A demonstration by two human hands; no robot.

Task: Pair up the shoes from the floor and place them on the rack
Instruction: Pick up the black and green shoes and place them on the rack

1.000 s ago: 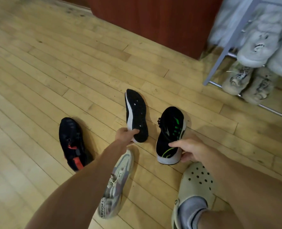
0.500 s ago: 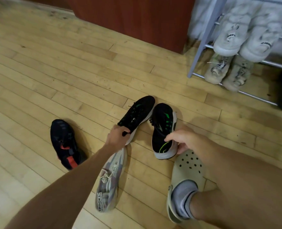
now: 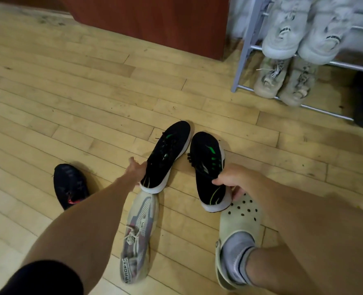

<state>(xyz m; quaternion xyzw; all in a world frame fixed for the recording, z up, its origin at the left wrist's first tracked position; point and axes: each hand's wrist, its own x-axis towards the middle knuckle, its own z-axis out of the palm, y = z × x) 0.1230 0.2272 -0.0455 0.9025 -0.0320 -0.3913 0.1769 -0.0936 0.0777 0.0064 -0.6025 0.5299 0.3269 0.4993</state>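
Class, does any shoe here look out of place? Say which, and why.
Two shoes lie alone on the floor: a grey sneaker beside the left forearm and a dark red-trimmed shoe left of it, neither with a visible mate. The left hand grips one black-and-green shoe, the right hand the matching shoe.

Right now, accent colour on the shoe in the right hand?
Green on black sneaker, head view.
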